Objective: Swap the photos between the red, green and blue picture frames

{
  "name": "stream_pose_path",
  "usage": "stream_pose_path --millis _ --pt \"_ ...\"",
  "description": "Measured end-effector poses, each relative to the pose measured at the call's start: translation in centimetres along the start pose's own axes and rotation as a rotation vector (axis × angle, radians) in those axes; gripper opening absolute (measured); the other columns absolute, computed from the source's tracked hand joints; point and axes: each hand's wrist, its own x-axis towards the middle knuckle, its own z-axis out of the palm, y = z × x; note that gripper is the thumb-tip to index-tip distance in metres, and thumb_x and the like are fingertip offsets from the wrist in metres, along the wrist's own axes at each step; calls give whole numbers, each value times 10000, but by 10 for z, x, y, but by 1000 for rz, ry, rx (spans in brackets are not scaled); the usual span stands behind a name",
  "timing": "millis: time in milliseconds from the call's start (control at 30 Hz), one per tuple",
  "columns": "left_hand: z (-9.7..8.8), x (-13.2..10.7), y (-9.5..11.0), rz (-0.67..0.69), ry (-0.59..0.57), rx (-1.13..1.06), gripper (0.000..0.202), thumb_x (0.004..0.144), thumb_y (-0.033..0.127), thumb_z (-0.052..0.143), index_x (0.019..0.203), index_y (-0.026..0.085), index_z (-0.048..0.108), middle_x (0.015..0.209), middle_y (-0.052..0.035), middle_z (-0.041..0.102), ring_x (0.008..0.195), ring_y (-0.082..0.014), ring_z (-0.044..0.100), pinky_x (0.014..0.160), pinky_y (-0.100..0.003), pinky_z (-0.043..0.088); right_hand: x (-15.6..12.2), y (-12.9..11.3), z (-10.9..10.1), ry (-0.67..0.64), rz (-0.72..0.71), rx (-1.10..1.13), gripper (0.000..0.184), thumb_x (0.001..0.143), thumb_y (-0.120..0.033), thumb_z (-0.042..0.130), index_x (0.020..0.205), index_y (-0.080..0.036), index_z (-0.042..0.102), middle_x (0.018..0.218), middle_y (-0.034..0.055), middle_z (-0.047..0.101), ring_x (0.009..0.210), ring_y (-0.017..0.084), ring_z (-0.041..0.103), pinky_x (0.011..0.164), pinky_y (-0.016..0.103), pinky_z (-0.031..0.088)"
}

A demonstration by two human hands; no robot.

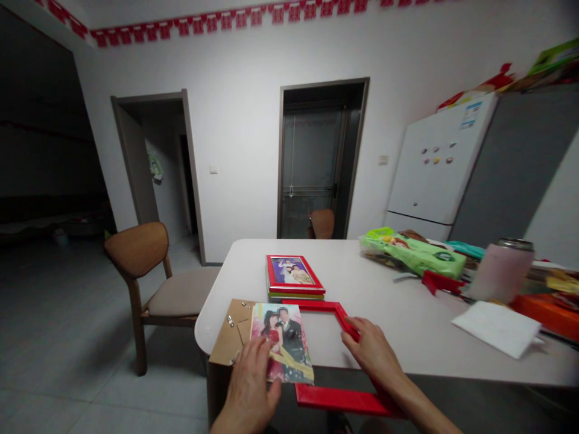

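Note:
My left hand (253, 380) lies over the left edge of a photo print (289, 343) of a couple, its fingers stretched across the picture. Under the photo's left side is a brown backing board (226, 340) with small metal clips. My right hand (373, 346) grips the right side of an empty red picture frame (332, 398), whose near bar juts past the table edge. The photo overlaps the frame's left side and hides it. Just beyond lies a stack of frames, with a red-framed photo (292, 274) on top.
On the white table (344, 265), a green packet (414, 253), a pink jar (504, 271), white tissue (497, 328) and a red-orange box (549, 316) crowd the right side. A wooden chair (181, 295) stands at the left. Behind are a doorway and a white fridge (438, 163).

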Motion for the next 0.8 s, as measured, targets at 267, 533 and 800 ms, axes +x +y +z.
stream_pose_path --millis 267,533,800 --pt "19 11 22 71 -183 46 622 590 69 421 1207 143 385 1313 -97 306 1207 -246 247 995 -425 187 -13 -31 -2 -103 -17 330 420 682 -281 443 1046 -101 548 1029 109 577 945 211 507 848 313 366" --pt "-4 31 14 94 89 17 454 732 75 300 1146 174 457 1203 -59 470 1129 -167 393 961 -325 298 -23 -55 -12 -126 -30 711 353 666 -285 480 977 -162 591 978 78 610 840 183 559 752 292 427" --pt "-42 40 54 -150 409 -827 316 814 331 358 1017 157 526 960 -69 619 896 -210 560 767 -310 440 -34 -88 -12 -514 327 1354 337 683 -385 515 881 -117 562 747 63 637 578 127 580 488 227 434"
